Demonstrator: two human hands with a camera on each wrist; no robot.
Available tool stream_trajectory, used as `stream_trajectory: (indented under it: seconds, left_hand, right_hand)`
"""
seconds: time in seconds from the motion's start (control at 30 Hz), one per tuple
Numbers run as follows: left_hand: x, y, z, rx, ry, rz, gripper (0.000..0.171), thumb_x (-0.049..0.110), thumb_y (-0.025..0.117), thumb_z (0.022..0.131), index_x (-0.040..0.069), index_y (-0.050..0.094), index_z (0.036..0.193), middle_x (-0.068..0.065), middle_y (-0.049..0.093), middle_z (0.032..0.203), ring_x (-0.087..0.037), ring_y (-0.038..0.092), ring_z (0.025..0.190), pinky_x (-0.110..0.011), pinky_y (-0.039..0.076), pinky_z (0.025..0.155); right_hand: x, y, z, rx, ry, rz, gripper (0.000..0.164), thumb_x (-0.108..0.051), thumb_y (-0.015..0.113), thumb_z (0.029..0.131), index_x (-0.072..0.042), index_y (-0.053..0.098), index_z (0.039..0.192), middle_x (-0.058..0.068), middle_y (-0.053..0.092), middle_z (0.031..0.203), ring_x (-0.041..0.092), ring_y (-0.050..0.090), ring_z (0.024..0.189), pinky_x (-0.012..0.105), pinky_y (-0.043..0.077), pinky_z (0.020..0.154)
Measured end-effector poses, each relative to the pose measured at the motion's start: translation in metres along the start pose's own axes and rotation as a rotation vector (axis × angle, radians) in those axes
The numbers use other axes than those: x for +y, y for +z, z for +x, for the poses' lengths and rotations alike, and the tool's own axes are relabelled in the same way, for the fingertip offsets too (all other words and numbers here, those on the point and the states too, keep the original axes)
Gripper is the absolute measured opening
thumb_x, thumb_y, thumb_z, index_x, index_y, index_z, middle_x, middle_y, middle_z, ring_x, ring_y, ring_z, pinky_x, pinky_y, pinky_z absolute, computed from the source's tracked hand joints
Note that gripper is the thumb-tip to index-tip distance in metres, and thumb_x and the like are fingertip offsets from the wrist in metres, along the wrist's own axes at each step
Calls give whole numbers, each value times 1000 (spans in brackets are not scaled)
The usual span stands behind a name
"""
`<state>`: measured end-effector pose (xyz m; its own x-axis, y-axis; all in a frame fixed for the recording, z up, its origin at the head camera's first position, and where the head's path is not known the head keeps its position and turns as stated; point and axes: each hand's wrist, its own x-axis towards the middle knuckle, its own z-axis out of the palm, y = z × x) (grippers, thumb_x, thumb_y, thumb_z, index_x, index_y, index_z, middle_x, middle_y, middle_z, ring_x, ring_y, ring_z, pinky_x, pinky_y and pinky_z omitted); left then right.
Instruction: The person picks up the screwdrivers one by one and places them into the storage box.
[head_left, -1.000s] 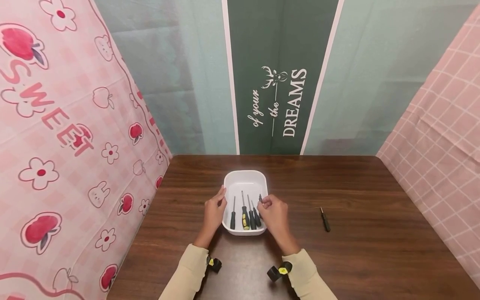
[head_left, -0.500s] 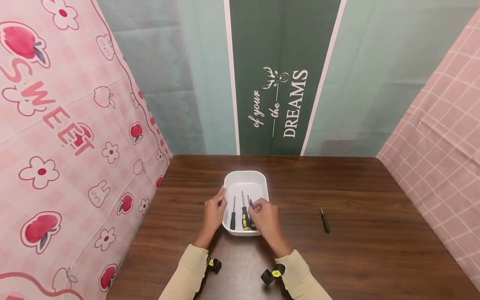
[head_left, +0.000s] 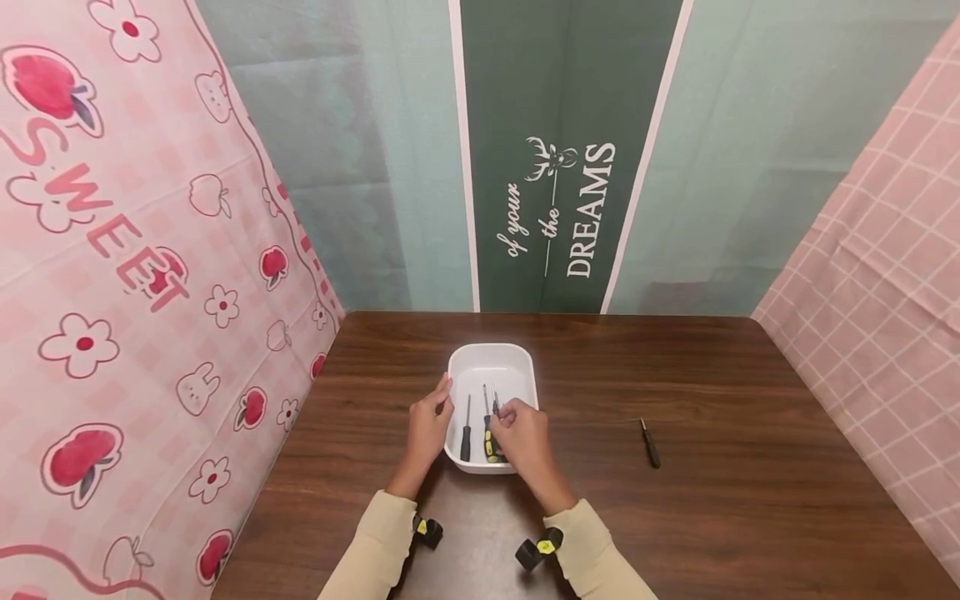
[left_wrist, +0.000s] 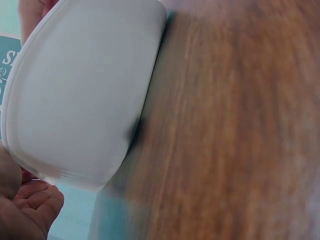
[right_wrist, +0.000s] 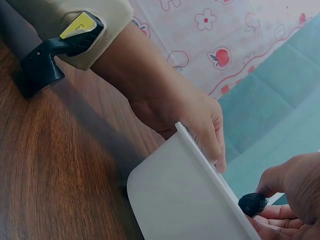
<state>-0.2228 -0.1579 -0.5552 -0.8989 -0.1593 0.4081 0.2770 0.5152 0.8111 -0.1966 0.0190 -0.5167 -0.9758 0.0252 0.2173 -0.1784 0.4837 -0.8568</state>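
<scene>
A white plastic tray (head_left: 491,354) with rounded corners stands on the table with screwdrivers lying in it. My left hand (head_left: 431,421) holds the tray's left wall at the rim. Over the right half of the tray, my right hand (head_left: 521,435) pinches a small dark screwdriver (head_left: 495,406), its shaft pointing away from me. The black butt of that screwdriver's handle (right_wrist: 252,204) shows at the rim in the right wrist view. Left of it lie a slim black screwdriver (head_left: 466,442) and a thicker black-and-yellow one (head_left: 490,446). My right hand hides the others.
Out to the right, a lone black screwdriver (head_left: 650,444) rests on the brown wooden table (head_left: 720,517). Fabric hangings surround the table: a pink printed one (head_left: 150,350) at left, a green one (head_left: 555,100) behind and a pink checked one at right.
Holding the small screwdriver, my right hand has moved left inside the tray and now covers the screwdrivers that showed on the right. My left hand stays at the left wall.
</scene>
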Motion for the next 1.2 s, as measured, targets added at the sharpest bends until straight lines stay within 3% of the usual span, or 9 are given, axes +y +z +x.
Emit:
stream_trajectory:
  seconds: [0.13, 0.43, 0.97, 1.2]
  left_hand:
    - [0, 0, 0, 2, 3, 0, 34, -7, 63, 93, -4, 66, 127, -14, 61, 135, -31, 58, 125, -47, 46, 104]
    - [-1, 2, -1, -3, 7, 15, 33, -3, 62, 95, -3, 66, 128, -11, 61, 135, -29, 58, 125, -45, 46, 106]
    - [-3, 0, 0, -5, 7, 5, 33, -4, 61, 95, -4, 65, 128, -13, 60, 136, -27, 57, 126, -44, 46, 106]
    - [-3, 1, 0, 12, 34, 17, 33, -4, 62, 94, -5, 67, 126, -14, 61, 134, -29, 59, 125, -45, 48, 105]
  right_hand:
    - [0, 1, 0, -4, -14, -6, 13, -2, 74, 82, -2, 63, 75, 0, 58, 58, 6, 53, 38, 23, 49, 36]
    - [-1, 5, 3, 8, -78, -204, 13, -13, 78, 80, -8, 68, 73, -6, 54, 55, 9, 48, 52, 26, 43, 50]
    - [-7, 14, 7, -37, -121, -159, 15, -6, 75, 76, -7, 63, 68, -6, 56, 54, 6, 49, 51, 23, 44, 49]
    - [-8, 16, 9, -76, -90, -165, 14, -7, 74, 78, -6, 62, 70, -5, 57, 54, 6, 49, 49, 23, 44, 47]
